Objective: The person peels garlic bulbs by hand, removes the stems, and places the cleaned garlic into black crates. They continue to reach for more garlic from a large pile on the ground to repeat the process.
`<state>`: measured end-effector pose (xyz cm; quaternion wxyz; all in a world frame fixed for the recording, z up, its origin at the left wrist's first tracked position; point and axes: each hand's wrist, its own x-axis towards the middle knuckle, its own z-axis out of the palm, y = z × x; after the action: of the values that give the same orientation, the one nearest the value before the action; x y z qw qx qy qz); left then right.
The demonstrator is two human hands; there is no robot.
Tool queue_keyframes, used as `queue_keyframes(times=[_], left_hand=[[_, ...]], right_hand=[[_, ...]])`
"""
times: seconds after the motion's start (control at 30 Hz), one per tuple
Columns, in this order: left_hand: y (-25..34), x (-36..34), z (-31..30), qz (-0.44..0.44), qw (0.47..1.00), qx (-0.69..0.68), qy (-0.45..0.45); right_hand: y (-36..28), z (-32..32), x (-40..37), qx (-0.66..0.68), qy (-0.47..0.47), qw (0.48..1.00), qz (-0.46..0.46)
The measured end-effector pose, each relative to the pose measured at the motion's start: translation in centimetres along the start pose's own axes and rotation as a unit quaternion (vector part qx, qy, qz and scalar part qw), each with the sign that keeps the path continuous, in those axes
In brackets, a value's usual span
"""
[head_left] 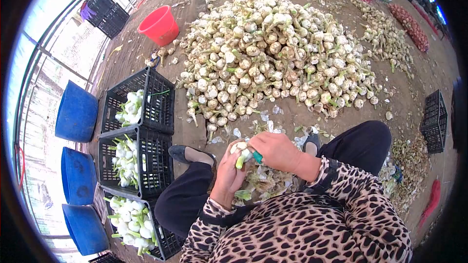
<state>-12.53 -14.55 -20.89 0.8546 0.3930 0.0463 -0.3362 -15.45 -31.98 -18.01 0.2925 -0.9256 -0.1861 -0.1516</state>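
My left hand wraps its fingers round a garlic bulb at centre frame, steady over my lap, so my right hand, clenched on the knife, meets it, with the crates close at left.

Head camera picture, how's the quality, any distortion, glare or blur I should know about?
Head view: strong fisheye, black corners, black crates bowed at the left. Head view: far-left wall washed out by daylight; garlic pile in soft even light, weak shadows. Head view: left hand on a garlic bulb and right hand on a teal-handled tool sharp at centre, edges softer.
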Motion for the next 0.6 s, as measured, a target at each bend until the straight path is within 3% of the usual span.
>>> queue_keyframes(times=[0.1, 0.2, 0.3, 0.4, 0.5, 0.6], left_hand=[[0.2, 0.0, 0.1, -0.026, 1.000, -0.006, 0.002], [0.6, -0.6, 0.0, -0.066, 0.994, 0.066, -0.062], [0.7, -0.7, 0.4, -0.053, 0.995, 0.072, -0.033], [0.1, 0.0, 0.1, -0.016, 0.998, 0.059, 0.007], [-0.3, 0.3, 0.2, 0.000, 0.999, 0.033, 0.016], [-1.1, 0.4, -0.6, 0.044, 0.998, 0.048, 0.016]], right_hand=[[0.2, 0.1, 0.2, -0.034, 0.016, 0.999, 0.022], [3.5, 1.4, -0.2, -0.128, -0.001, 0.987, 0.102], [4.4, 1.1, -1.1, -0.131, -0.057, 0.972, 0.184], [1.8, -0.6, -0.5, 0.219, -0.008, 0.957, 0.192], [-0.9, -0.7, -0.4, 0.202, 0.032, 0.963, 0.177], [-0.2, 0.9, -0.9, 0.110, 0.065, 0.986, 0.104]])
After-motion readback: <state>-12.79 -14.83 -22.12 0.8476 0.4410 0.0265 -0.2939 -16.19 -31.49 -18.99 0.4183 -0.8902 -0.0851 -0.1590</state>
